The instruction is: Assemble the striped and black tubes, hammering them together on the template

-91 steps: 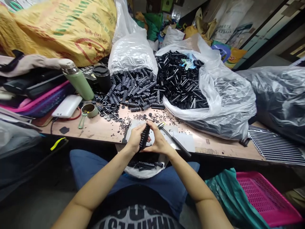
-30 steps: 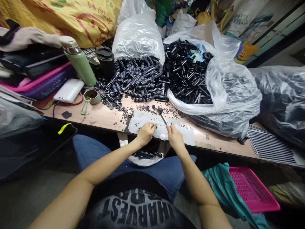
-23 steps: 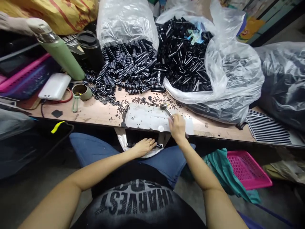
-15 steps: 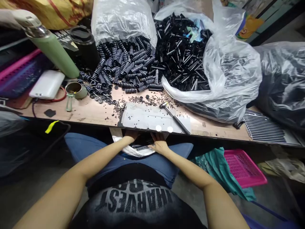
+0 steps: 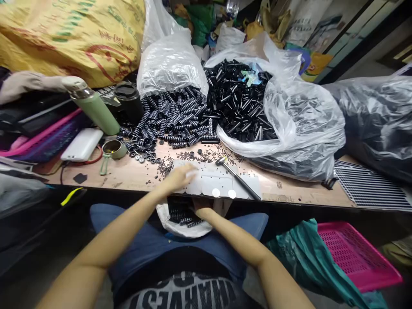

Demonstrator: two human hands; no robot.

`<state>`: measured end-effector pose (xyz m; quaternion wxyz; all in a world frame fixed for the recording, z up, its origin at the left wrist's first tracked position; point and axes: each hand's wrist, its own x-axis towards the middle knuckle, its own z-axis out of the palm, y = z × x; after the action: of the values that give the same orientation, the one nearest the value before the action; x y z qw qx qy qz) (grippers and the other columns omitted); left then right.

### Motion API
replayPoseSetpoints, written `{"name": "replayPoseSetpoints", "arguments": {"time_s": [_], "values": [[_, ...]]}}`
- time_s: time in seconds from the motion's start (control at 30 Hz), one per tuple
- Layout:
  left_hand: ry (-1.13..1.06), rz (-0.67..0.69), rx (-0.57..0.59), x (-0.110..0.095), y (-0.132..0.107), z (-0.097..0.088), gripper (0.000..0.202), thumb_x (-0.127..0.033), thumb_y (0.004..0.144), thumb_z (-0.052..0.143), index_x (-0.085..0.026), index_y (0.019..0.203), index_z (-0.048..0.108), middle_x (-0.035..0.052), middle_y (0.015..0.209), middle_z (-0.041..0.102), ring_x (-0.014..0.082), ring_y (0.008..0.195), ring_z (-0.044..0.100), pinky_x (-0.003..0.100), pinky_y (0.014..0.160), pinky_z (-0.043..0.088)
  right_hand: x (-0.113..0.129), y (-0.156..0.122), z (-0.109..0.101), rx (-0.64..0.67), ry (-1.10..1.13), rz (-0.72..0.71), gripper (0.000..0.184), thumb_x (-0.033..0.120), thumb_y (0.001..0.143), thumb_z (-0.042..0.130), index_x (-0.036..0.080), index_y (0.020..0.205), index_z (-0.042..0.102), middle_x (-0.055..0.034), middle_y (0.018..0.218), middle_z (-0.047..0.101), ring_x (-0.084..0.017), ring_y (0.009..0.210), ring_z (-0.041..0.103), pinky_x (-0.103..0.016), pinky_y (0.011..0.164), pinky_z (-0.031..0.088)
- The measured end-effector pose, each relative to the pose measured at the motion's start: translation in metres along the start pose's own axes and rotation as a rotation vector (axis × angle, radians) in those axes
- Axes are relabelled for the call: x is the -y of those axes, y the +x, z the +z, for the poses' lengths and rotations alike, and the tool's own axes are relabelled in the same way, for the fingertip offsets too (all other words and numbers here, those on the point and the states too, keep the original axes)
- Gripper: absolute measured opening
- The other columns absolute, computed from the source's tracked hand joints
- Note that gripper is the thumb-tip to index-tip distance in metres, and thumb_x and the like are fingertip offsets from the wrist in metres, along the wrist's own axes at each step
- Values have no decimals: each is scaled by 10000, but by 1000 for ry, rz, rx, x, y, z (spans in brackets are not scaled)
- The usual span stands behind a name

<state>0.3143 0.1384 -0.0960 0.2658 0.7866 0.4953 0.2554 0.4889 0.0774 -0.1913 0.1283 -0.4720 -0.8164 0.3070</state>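
Note:
My left hand [image 5: 177,177] is over the near edge of the bench, above the left part of a pale flat plate [image 5: 206,182]. Motion smears its fingers, and I see nothing plain in them. Below the bench edge, my right hand [image 5: 203,207] reaches into a white bag [image 5: 189,232] at my lap, its fingers hidden. Black rods with pale ridges [image 5: 195,223] lie inside that bag. On the plate's right side rests a small hammer [image 5: 240,179] with a dark handle. Tiny dark rings [image 5: 209,155] are strewn on and behind the plate.
Behind are a heap of ridged black rods [image 5: 174,113] and an open plastic bag [image 5: 286,128] of smooth black pieces. To the left stand a green bottle [image 5: 98,112], a dark cup [image 5: 129,103], a small pot [image 5: 119,150] and a white power bank [image 5: 81,145]. A pink basket [image 5: 357,257] sits at lower right.
My left hand has come up out of the white bag to above the plate. My right hand has moved deeper into the bag. The camera view has tilted upward.

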Motion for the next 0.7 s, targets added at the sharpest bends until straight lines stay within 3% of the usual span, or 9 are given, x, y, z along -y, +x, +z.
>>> {"name": "replayPoseSetpoints", "arguments": {"time_s": [0.03,0.07,0.17,0.23,0.33,0.47,0.53,0.6,0.7], "values": [[141,-93,-166,11,20,-14,326,-304,921,444,-158,1157,616,122,1135,633,245,1037,573,397,890,462,2,-8,0,76,-30,0,431,261,807,644,255,1235,599,-53,1136,686,-280,1102,607,-393,947,489],[281,-165,-252,23,40,-25,319,-276,919,434,-130,1132,620,150,1122,618,269,1046,551,420,893,449,5,-16,-2,159,-62,-6,451,281,797,664,229,1240,597,-79,1133,685,-284,1073,623,-395,924,501],[566,-217,-206,53,82,-36,271,-214,895,440,-106,1047,637,177,1058,597,302,1027,521,421,853,425,20,-31,-24,311,-88,-161,474,395,830,649,168,1242,592,-138,1227,632,-271,1106,613,-375,939,494],[674,-191,-135,62,93,-32,267,-166,892,409,-113,1030,631,166,1023,596,301,1005,519,415,830,409,33,-29,-52,309,-9,-331,450,429,875,592,175,1245,585,-122,1306,584,-226,1195,560,-327,1010,444],[763,-116,-88,66,91,-24,355,-83,884,330,-135,1099,607,156,1046,590,293,1014,516,407,817,393,40,0,-104,153,79,-349,350,401,922,523,200,1196,605,-68,1203,650,-160,1129,592,-276,992,445],[758,-134,-56,67,76,-26,416,-66,865,335,-177,1186,573,155,1100,577,273,1005,539,371,769,402,18,79,-165,-110,-200,-37,285,312,963,446,160,1144,605,-97,1169,648,-177,1094,578,-318,963,440],[761,-179,-38,67,68,-31,407,-65,863,334,-173,1160,590,154,1049,590,266,959,561,374,761,411,2,118,-182,-152,-437,88,277,248,964,425,125,1148,591,-134,1192,624,-208,1134,532,-334,970,409],[758,-224,-34,67,59,-35,379,-76,865,341,-158,1111,618,153,1001,600,270,931,574,383,764,424,-9,146,-190,-157,-513,137,266,155,946,405,75,1100,606,-192,1181,613,-254,1150,504,-375,959,388],[671,-235,-121,67,43,-39,319,-177,891,406,-132,1122,620,159,1026,600,283,963,572,389,796,450,-17,164,-192,-143,-521,146,300,48,913,353,46,1031,629,-231,1143,623,-277,1135,504,-409,951,360]]}}
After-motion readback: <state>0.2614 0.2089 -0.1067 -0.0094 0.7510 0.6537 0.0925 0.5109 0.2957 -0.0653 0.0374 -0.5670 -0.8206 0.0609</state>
